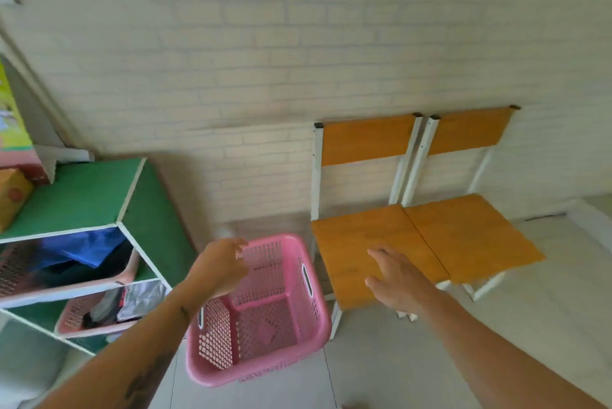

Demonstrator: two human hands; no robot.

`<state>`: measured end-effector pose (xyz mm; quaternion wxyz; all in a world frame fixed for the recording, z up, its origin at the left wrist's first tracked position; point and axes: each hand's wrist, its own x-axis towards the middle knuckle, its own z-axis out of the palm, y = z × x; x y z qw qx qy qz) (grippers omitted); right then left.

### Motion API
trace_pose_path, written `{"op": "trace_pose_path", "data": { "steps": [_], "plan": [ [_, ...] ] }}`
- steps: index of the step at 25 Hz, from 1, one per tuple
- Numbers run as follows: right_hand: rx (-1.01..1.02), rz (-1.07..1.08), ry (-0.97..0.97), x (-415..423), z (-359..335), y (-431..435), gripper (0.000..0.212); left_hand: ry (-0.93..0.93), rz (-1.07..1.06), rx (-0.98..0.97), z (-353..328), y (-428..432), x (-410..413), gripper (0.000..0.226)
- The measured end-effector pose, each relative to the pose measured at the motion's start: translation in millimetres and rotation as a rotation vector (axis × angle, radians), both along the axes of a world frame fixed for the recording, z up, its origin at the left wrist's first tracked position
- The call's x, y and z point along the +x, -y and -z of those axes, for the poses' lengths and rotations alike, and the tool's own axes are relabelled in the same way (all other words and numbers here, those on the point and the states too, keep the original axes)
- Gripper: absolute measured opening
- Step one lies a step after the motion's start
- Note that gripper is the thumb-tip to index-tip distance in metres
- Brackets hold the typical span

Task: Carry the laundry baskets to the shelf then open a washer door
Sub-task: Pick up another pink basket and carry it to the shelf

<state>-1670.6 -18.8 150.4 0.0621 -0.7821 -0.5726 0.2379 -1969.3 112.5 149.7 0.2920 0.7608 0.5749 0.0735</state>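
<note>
1. A person's left hand point(222, 264) is reaching over the far left rim of a pink basket point(261, 326) at lower centre of the frame, fingers curled loosely and close to the rim; whether they are touching it cannot be told, and nothing is gripped.
2. The right hand point(395, 279) is hovering right of centre, fingers spread and apart, palm down, holding nothing, in front of the seat of an orange chair point(357, 243).
3. The basket is sitting empty on the pale tiled floor point(381, 365), between a green shelf point(99, 196) at left and the chair at right.
4. Two more pink baskets are lying in the shelf: one point(66, 286) in the upper compartment holding blue cloth point(79, 248), another point(82, 316) in the compartment below holding dark and grey items.
5. A second chair point(463, 236) is standing just beside the first, both backing onto a pale brick wall point(298, 44).
</note>
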Motion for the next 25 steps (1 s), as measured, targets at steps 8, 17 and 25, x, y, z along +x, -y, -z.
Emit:
{"op": "trace_pose_path", "data": {
  "steps": [8,17,25],
  "plan": [
    [0.127,0.365,0.020,78.8,-90.4,171.0,0.072,0.021,0.419,0.047,-74.0,106.2,154.6,0.048],
    [0.187,0.670,0.149,251.5,-127.2,375.3,0.072,0.102,0.813,0.059,-112.1,257.6,427.8,0.033],
    [0.176,0.857,0.153,420.8,-146.5,532.4,0.066,0.176,0.945,0.050,-126.6,419.3,652.9,0.040]
  ]
}}
